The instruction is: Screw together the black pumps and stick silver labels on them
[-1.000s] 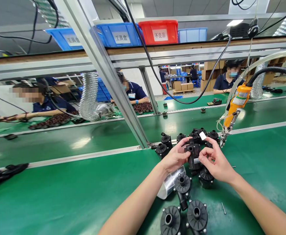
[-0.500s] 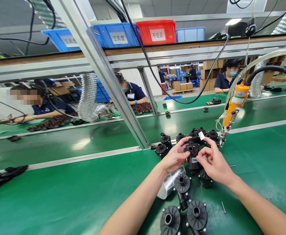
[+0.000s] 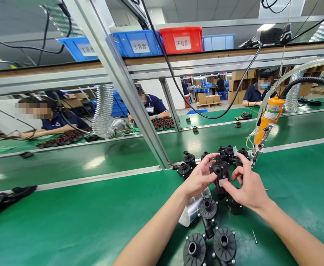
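- Two round black plastic pumps point(image 3: 223, 245) sit toward the near edge of the green-topped bench point(image 3: 95, 221), nozzles up; that edge itself is out of view.
- Thin silver metal screw point(image 3: 255, 236) lies loose to their right, nothing touching it.
- Clear, shiny plastic roll point(image 3: 189, 213) lies on the bench below the left wrist, partly hidden.
- Left hand point(image 3: 198, 181): curled partly closed around the left side of a dark, blocky plastic pump point(image 3: 223, 170), thumb on near face, fingers behind.
- Held pump is between the hands, off the bench by the look of it; long axis near upright, slight tilt, stub nozzle on top.
- Right hand point(image 3: 247, 188): half open, just right of the pump; thumb touches a white rectangular label point(image 3: 222, 182) low on the near face, running across the long axis.
- Right index is raised clear of the thumb; small pale tag point(image 3: 235, 151) at its tip, apparently stuck there.
- More black pumps point(image 3: 184, 169) crowd the far edge.
- Orange power screwdriver point(image 3: 270, 112) hangs beyond the right hand, tip down.
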Demonstrator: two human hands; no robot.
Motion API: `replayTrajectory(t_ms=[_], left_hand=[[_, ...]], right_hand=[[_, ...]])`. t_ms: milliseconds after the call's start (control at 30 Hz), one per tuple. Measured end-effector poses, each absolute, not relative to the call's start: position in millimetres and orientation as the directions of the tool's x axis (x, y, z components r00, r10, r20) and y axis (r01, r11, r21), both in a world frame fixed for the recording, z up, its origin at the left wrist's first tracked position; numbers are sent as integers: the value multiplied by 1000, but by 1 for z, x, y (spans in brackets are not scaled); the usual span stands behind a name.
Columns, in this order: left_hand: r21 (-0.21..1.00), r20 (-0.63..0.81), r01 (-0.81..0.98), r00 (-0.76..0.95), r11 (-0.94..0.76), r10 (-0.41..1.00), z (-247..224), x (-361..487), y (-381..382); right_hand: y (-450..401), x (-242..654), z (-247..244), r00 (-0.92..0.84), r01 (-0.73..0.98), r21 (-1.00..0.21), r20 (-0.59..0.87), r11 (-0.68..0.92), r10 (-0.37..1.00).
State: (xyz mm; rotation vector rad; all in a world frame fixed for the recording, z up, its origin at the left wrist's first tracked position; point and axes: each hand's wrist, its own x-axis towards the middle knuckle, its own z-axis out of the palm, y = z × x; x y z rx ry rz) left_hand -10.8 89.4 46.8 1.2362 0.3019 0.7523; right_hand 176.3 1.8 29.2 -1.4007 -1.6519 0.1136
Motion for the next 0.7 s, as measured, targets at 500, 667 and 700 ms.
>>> replayTrajectory(t_ms=[500,667,700], left_hand=[[992,108,-124,847,-4,520,16,-19,108],[990,-32,-22,929,142,368,21,-17,106],[993,-21,-31,896,110,444,22,-16,107]], right_hand=[[46,229,-6,36,978,-177,669,111,743],[53,233,-9,165,918,-378,642,121,749],[52,232,-8,177,873,-454,638,180,750]])
